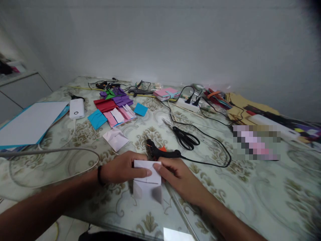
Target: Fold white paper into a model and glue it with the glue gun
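Observation:
Between my hands is a folded white paper (147, 189) with creased flaps, held close to the table's front edge. My left hand (125, 167) grips its left side, the thumb lying flat across the upper panel. On the right edge, my right hand (178, 175) pinches the paper, thumb on top and fingers hidden behind. Just beyond the hands lies a black glue gun (162, 153) with its cord running right, a small orange scrap (163, 148) beside it. Another folded white paper piece (115, 139) rests up and left of my left hand.
Black-handled scissors (185, 138) lie beyond my right hand. Folded coloured papers (117, 115) are heaped at back left, near a white power bank (76, 108) and large sheets (35, 122). A power strip (187, 105), cords and yellow paper (248, 103) occupy the back right.

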Available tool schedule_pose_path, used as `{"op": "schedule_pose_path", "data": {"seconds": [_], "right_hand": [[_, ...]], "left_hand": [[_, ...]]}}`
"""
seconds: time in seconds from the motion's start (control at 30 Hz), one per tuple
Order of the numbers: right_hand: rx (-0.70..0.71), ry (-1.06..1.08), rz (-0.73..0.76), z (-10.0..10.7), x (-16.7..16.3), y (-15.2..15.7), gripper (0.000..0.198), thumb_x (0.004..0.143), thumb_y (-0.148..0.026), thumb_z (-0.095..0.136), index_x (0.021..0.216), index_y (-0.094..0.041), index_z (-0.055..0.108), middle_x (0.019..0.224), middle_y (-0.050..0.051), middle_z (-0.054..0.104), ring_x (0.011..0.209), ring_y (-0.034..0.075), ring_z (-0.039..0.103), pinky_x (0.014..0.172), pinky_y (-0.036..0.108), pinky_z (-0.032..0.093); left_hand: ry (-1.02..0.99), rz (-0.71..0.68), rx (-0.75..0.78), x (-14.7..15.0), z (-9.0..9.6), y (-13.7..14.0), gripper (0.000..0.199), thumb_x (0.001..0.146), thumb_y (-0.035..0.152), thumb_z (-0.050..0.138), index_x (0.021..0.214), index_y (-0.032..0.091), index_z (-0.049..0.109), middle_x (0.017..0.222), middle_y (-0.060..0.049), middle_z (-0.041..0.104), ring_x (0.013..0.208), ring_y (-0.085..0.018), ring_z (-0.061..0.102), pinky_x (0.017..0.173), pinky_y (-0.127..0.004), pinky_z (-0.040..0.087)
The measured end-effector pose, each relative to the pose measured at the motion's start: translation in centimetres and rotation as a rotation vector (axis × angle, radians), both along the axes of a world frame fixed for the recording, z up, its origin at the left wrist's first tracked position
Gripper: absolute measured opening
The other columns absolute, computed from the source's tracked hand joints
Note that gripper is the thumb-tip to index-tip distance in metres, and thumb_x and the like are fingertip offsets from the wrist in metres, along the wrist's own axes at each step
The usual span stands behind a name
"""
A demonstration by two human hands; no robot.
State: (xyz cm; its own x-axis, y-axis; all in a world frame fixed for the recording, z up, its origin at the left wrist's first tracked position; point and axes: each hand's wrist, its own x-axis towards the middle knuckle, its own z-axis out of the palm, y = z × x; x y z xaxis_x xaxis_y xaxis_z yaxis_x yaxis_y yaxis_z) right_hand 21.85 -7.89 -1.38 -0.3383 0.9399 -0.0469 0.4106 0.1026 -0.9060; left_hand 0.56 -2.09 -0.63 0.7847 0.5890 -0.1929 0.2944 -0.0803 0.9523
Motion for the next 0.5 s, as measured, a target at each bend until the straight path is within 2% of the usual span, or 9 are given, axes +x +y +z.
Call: {"op": "schedule_pose_path", "data": {"seconds": [0.3,0.5], "right_hand": [[0.023,-0.025,-0.001,-0.13,-0.02,0.02,0.046,0.099,-0.049,0.048,0.064,-0.019,0.045,0.059,-0.004,0.041,0.056,0.011,0.037,0.053,0.025,0.028],[-0.005,-0.018,-0.037,-0.18,0.12,0.02,0.046,0.098,-0.050,0.048,0.065,-0.019,0.044,0.060,-0.004,0.039,0.056,0.011,0.036,0.051,0.025,0.027]], "left_hand": [[0.017,0.022,0.047,0.01,-0.19,0.18,0.035,0.085,0.045,0.068,0.072,0.014,0.057,0.065,0.003,0.047,0.058,-0.008,0.040,0.047,-0.019,0.029],[-0.021,-0.011,-0.108,-0.14,-0.62,0.35,0.030,0.082,0.040,0.072,0.091,0.011,0.068,0.074,-0.001,0.063,0.064,-0.011,0.054,0.056,-0.019,0.042]]}}
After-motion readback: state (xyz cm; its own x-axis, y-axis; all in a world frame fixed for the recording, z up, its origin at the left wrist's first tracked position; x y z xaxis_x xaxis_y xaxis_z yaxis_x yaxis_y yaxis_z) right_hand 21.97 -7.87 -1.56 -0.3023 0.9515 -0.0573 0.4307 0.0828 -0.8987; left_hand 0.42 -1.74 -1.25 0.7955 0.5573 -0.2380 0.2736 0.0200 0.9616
